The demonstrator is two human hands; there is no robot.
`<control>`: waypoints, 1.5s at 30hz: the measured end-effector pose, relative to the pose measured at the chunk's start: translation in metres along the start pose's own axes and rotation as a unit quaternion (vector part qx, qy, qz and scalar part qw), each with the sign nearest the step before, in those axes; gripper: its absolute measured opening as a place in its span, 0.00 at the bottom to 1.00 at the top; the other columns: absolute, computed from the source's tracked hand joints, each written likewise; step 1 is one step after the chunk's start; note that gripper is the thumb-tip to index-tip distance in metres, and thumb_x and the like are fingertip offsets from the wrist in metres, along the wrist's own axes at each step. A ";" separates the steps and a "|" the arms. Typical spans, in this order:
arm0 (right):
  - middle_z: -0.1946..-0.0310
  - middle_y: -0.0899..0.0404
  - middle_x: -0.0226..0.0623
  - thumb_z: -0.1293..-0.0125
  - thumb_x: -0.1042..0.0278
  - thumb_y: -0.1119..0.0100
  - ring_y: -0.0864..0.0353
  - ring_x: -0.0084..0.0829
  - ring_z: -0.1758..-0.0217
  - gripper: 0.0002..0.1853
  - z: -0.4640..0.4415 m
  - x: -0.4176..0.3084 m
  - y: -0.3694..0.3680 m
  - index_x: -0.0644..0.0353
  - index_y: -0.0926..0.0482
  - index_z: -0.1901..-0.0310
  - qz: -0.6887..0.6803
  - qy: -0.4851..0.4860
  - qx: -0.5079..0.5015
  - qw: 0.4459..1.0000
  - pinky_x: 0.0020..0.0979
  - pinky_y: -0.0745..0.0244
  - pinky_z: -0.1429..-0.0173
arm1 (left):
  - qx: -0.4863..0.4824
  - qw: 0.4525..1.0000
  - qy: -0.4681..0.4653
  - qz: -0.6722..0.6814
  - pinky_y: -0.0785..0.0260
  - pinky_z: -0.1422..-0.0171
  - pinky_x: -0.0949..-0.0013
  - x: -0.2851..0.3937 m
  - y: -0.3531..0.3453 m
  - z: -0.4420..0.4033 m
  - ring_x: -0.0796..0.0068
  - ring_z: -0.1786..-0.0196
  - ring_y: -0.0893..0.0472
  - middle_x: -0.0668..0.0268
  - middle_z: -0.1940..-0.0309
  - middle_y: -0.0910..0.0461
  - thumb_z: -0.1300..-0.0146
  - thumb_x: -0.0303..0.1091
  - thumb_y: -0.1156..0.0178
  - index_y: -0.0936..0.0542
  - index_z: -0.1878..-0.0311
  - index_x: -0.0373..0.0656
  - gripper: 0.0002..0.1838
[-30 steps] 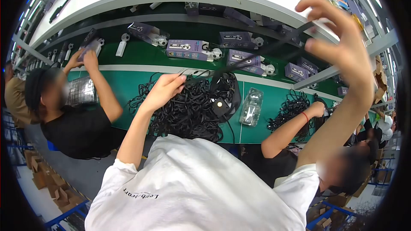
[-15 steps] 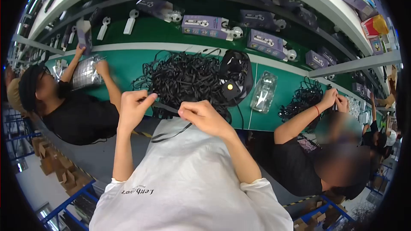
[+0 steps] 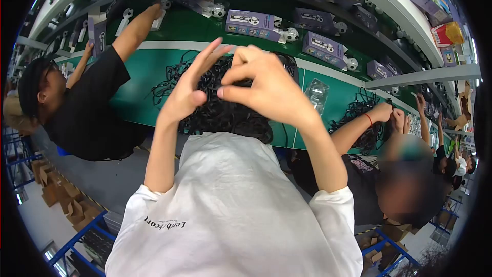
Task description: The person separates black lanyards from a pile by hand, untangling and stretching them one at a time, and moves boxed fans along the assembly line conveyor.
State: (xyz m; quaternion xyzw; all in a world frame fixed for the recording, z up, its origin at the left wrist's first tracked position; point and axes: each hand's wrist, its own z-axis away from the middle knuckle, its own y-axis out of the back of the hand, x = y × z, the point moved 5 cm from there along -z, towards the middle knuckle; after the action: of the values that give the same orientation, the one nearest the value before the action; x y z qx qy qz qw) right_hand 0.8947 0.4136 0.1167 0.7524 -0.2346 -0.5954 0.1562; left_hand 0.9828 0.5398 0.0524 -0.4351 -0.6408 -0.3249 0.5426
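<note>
A large heap of thin black straps [image 3: 225, 120] lies on the green table just in front of me. Over its left part I hold up my left hand [image 3: 184, 90], fingers stretched out and thumb apart, nothing seen in it. My right hand [image 3: 269, 82] is above the heap's right side. Its fingers are half bent, with a gap between thumb and forefinger, and no strap shows there. Both hands cover much of the heap, and the box with the yellow light is hidden behind my right hand.
A clear plastic package [image 3: 318, 95] lies right of the heap. Purple boxes [image 3: 251, 23] with football-topped devices line the green conveyor behind. The person on the left reaches over it with a bare arm [image 3: 136, 31]. At right, another person's hands [image 3: 389, 115] are beside a second strap heap [image 3: 359, 118].
Both hands have risen toward the conveyor, and the strap held between them is no longer visible. My left fingers have spread. The person at left now reaches for a white device.
</note>
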 end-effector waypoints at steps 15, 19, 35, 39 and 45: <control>0.82 0.22 0.27 0.41 0.71 0.35 0.29 0.13 0.79 0.08 0.007 -0.032 0.050 0.67 0.16 0.65 -0.213 -0.121 0.190 0.951 0.19 0.38 0.75 | -0.003 0.966 0.082 0.244 0.31 0.43 0.71 0.021 -0.028 -0.045 0.74 0.52 0.21 0.63 0.56 0.20 0.46 0.26 0.38 0.21 0.48 0.33 0.20; 0.83 0.24 0.32 0.45 0.70 0.36 0.29 0.19 0.81 0.08 0.002 -0.018 0.038 0.66 0.15 0.68 -0.110 -0.161 0.097 0.976 0.23 0.35 0.74 | -0.088 0.989 -0.033 0.117 0.47 0.24 0.58 0.038 -0.026 -0.052 0.63 0.30 0.34 0.53 0.33 0.33 0.59 0.31 0.29 0.37 0.28 0.39 0.50; 0.81 0.30 0.18 0.38 0.74 0.34 0.39 0.09 0.77 0.05 0.013 -0.033 0.034 0.67 0.16 0.65 -0.287 -0.141 0.180 0.930 0.19 0.47 0.73 | 0.211 0.867 0.130 0.432 0.42 0.64 0.70 0.026 -0.024 -0.035 0.77 0.73 0.35 0.68 0.76 0.29 0.41 0.32 0.47 0.25 0.65 0.39 0.06; 0.82 0.32 0.19 0.36 0.74 0.36 0.40 0.11 0.78 0.09 0.033 0.015 -0.046 0.66 0.16 0.55 -0.400 -0.231 0.159 0.872 0.20 0.46 0.74 | 0.292 0.773 0.152 0.542 0.40 0.63 0.68 0.027 -0.019 -0.031 0.73 0.68 0.33 0.65 0.69 0.31 0.36 0.37 0.53 0.38 0.72 0.48 0.09; 0.85 0.32 0.24 0.34 0.70 0.41 0.39 0.14 0.83 0.11 0.067 0.078 -0.127 0.63 0.17 0.53 -0.485 -0.274 0.196 0.807 0.21 0.44 0.77 | 0.247 0.849 0.112 0.453 0.55 0.74 0.74 -0.005 0.064 0.022 0.83 0.84 0.50 0.75 0.85 0.47 0.32 0.39 0.54 0.31 0.63 0.47 0.08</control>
State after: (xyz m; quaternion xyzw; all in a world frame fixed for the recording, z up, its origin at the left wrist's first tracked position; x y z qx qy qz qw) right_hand 0.8650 0.4816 -0.0289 0.5883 0.0159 -0.7167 -0.3740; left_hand 1.0327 0.5842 0.0392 -0.4894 -0.3667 0.0799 0.7872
